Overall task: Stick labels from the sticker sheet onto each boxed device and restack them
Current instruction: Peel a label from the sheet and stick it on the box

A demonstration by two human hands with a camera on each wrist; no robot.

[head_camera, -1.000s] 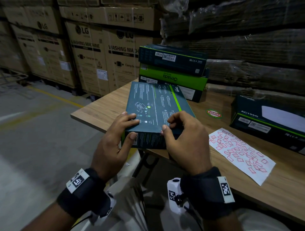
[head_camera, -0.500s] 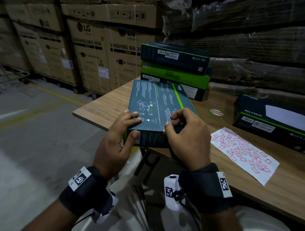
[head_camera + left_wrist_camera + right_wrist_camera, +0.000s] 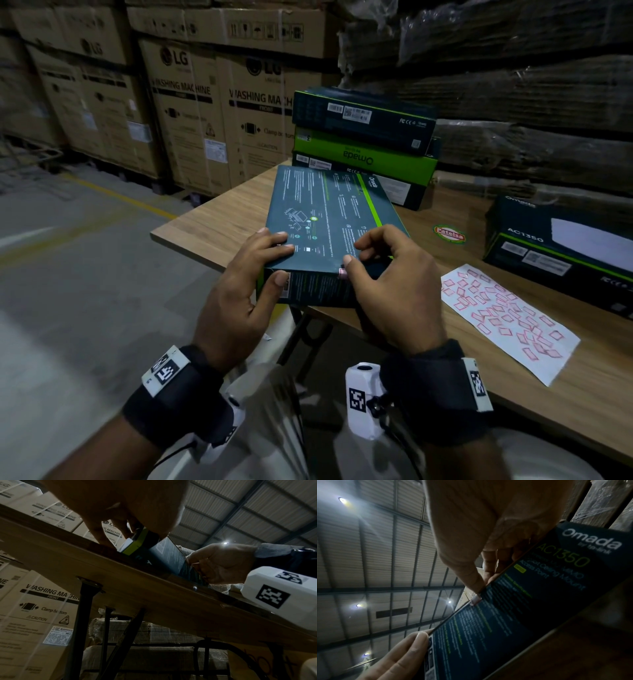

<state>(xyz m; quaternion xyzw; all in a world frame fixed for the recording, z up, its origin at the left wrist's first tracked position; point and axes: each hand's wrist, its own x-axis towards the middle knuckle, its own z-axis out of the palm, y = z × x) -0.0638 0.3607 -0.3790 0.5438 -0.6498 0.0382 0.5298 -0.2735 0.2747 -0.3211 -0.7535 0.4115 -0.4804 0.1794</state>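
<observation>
Warehouse table | left grip clasped box corner | right grip thumb pinned label on box edge, label mostly hidden | sticker sheet beside

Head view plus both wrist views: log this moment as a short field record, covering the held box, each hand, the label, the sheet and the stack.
held item: dark teal Omada device box, near end jutting over the wooden table edge
left hand: grips the box's near left corner
right hand: thumb presses small pink-edged label on the box's near top edge
sticker sheet: white paper sheet of red-outlined labels, flat on table, right of the hands
stack: three boxes behind the held one
separate: another dark box at far right
</observation>
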